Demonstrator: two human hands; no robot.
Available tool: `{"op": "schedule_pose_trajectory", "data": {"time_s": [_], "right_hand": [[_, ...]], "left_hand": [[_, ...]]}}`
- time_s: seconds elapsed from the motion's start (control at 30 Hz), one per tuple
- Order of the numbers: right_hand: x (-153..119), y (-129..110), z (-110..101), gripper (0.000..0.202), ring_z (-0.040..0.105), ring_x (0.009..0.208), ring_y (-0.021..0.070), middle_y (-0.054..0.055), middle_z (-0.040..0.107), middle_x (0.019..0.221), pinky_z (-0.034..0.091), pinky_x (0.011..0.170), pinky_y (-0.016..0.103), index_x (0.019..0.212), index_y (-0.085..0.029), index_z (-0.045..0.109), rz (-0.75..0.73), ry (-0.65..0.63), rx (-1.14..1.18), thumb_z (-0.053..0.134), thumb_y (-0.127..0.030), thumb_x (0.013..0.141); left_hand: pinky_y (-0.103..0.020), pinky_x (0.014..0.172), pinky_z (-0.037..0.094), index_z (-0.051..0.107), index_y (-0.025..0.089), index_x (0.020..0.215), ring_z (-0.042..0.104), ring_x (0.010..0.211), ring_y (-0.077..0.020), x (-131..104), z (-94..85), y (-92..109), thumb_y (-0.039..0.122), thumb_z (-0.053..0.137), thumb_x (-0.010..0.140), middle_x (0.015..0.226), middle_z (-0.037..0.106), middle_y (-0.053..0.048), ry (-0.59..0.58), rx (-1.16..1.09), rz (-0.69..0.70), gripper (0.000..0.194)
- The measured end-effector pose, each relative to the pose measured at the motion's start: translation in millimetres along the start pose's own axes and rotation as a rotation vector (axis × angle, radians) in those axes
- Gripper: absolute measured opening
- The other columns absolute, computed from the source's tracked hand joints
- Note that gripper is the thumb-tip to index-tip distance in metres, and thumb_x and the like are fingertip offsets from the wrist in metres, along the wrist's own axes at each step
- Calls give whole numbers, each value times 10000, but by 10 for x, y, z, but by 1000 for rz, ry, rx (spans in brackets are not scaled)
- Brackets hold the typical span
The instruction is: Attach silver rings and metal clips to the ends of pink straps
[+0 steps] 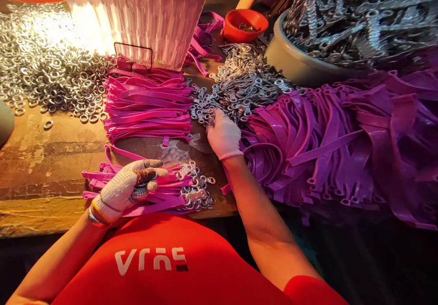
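Note:
My left hand [132,187], in a dotted work glove with dark, worn fingertips, is curled over pink straps [167,202] at the table's front edge. Its fingers are bent around something small that I cannot make out. Metal links and rings [196,193] lie at the right ends of those straps. My right hand [224,135], in a thin white glove, reaches into a heap of metal links [239,90], its fingertips pressed among them; what they hold is hidden. Behind my left hand lies a neat stack of pink straps [147,106].
Loose metal rings [61,77] are heaped at the left. A corrugated translucent sheet [147,18] stands at the back. A red bowl [245,24] and a large tub [290,59] of metal pieces stand behind the links. Purple straps [328,145] fill the right side.

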State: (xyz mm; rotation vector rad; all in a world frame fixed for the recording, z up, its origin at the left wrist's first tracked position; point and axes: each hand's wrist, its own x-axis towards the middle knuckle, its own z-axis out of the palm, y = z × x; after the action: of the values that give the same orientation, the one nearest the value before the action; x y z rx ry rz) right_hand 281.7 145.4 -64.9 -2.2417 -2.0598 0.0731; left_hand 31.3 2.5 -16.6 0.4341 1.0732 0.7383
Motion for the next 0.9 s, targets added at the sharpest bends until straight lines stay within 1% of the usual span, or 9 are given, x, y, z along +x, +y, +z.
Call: {"op": "schedule_pose_trajectory", "data": {"time_s": [0.07, 0.17, 0.27, 0.33, 0.4, 0.5, 0.63, 0.8, 0.9], "right_hand": [[-94, 67, -43, 321, 650, 1003, 321, 219, 693, 1089, 485, 835, 393, 1205, -85, 634, -10, 37, 115, 539, -185, 914], [-348, 72, -90, 232, 649, 1022, 289, 178, 703, 1045, 499, 897, 396, 1051, -125, 692, -173, 89, 394, 519, -186, 909], [-717, -53, -134, 278, 685, 902, 207, 81, 732, 984, 533, 859, 339, 1163, -177, 654, -389, -16, 742, 477, -212, 951], [-955, -171, -163, 311, 701, 915, 175, 51, 742, 1062, 542, 864, 308, 1259, -214, 607, -525, -123, 867, 461, -226, 985], [-1126, -274, -179, 333, 695, 1043, 178, 60, 725, 1190, 531, 930, 308, 1310, -228, 573, -671, -169, 876, 467, -210, 996], [-1228, -370, -171, 356, 657, 1165, 201, 103, 688, 1287, 514, 987, 336, 1357, -213, 524, -881, -130, 832, 476, -201, 1005], [-1205, -435, -150, 331, 662, 1068, 213, 122, 697, 1193, 521, 916, 349, 1344, -190, 499, -1057, -134, 775, 487, -239, 1017], [-1196, -475, -201, 203, 649, 890, 191, 89, 719, 991, 458, 809, 305, 1131, -174, 609, -1005, -138, 644, 460, -268, 1031], [-1197, -474, -270, 253, 598, 713, 158, 56, 700, 807, 370, 682, 280, 901, -168, 648, -955, -151, 522, 447, -269, 1016]], "left_hand": [[-133, 342, 204, 660, 133, 1051, 358, 398, -26, -4, -40, -79, 314, 708, 877, 699, 664, -25, 27, 62, 33, 256], [-160, 351, 176, 644, 130, 884, 303, 370, -39, -10, -67, -178, 433, 675, 899, 505, 528, 30, 41, 171, 65, 305], [-176, 366, 192, 621, 142, 789, 310, 372, -45, -38, -62, -222, 469, 704, 868, 468, 484, 46, 44, 263, 89, 347], [-188, 367, 185, 607, 150, 749, 303, 369, -46, -68, -49, -222, 496, 703, 859, 463, 471, 50, 40, 322, 98, 375], [-202, 369, 179, 604, 155, 726, 309, 375, -54, -103, -33, -209, 541, 675, 867, 471, 470, 42, 29, 387, 93, 417], [-217, 384, 208, 610, 157, 716, 338, 396, -68, -146, -9, -183, 588, 617, 890, 489, 475, 31, 23, 454, 90, 465], [-214, 411, 248, 588, 160, 704, 375, 426, -75, -157, 10, -184, 557, 566, 925, 518, 489, 27, 10, 532, 147, 455], [-214, 411, 243, 475, 193, 712, 323, 415, -75, -147, 27, -172, 530, 538, 939, 510, 429, 61, 66, 502, 174, 411], [-212, 441, 286, 505, 192, 773, 349, 472, -86, -134, 33, -120, 534, 590, 909, 565, 461, 57, 105, 570, 260, 378]]}}
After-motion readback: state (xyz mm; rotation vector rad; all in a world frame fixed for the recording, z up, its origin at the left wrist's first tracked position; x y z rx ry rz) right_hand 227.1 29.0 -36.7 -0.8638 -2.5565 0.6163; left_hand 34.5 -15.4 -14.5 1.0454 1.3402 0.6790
